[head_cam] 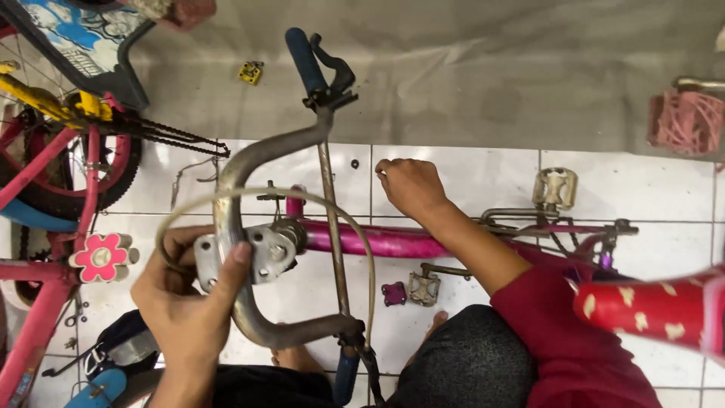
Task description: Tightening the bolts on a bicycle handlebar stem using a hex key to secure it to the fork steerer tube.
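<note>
A small pink bicycle frame (377, 240) lies across the white tiled floor in front of me. Its grey curved handlebar (234, 177) carries blue grips (303, 59) and a black brake lever (336, 74). My left hand (189, 298) grips the metal plate (260, 253) at the handlebar's middle, thumb on the plate. A grey brake cable (355, 227) loops over it. My right hand (408, 185) reaches past the frame, fingers bent near the floor tiles, holding nothing that I can see. My sleeve is red.
Another pink bicycle with a chain (177, 138), a black tyre and a flower ornament (102, 255) stands at the left. Loose pedals (424, 288) and a purple part (393, 293) lie on the tiles. A yellow piece (251, 72) lies farther off. A red seat with pale marks (649, 306) is at the right.
</note>
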